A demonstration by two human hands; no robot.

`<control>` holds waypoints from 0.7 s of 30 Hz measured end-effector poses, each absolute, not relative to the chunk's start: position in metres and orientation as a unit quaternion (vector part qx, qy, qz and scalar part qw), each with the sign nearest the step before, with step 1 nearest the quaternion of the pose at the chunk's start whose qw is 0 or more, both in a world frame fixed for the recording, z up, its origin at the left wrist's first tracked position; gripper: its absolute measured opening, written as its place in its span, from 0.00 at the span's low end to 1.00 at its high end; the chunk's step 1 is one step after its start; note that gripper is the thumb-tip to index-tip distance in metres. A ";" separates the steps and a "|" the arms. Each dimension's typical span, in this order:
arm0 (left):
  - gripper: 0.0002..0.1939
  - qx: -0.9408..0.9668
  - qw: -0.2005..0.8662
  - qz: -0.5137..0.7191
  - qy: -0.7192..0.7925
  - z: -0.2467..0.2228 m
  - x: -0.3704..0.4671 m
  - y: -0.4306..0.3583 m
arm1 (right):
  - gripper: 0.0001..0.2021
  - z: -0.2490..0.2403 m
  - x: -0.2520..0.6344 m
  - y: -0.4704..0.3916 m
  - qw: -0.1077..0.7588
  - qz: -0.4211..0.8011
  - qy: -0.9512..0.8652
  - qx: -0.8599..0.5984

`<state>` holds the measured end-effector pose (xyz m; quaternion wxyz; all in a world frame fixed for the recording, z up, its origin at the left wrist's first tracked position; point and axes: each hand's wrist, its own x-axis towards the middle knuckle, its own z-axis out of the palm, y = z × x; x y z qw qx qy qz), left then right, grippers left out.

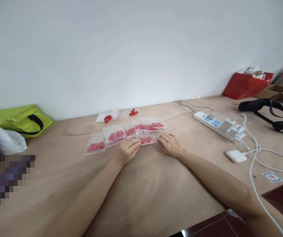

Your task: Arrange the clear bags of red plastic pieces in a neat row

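Note:
A small clear plastic bag with several red pieces (147,140) lies on the table between my hands. At its left edge, the fingers of my left hand (128,152) are closed on the bag. My right hand (170,144) has its fingers curled together at the right edge, gripping it there. More bags of red pieces lie just beyond and to the left, among them a leftmost bag (95,144) and a bag overlapped by others (116,135). Farther back sit loose red pieces (107,118) on a stack of bags and another red cluster (133,112) on a bag.
A white power strip (205,120) with plugs and cables lies to the right, near a white earbud case (236,156). Farther right are a black headset (267,108), a red bag (245,85) and a cardboard box (276,92). A yellow-green bag (18,118) lies left.

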<state>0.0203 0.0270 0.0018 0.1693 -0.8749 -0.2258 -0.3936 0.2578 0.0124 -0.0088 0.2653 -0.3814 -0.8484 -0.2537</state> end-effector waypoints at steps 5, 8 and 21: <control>0.06 -0.886 0.163 -0.394 -0.182 0.005 0.026 0.027 | 0.08 -0.009 0.246 0.007 0.271 -0.231 -0.860 -0.366; 0.06 -0.888 0.158 -0.400 -0.161 0.007 0.029 0.024 | 0.08 -0.012 0.239 0.005 0.299 -0.212 -0.860 -0.355; 0.24 -0.764 0.168 -0.245 -0.572 0.006 -0.035 0.052 | 0.09 0.014 0.262 0.019 0.577 0.343 -0.682 -0.292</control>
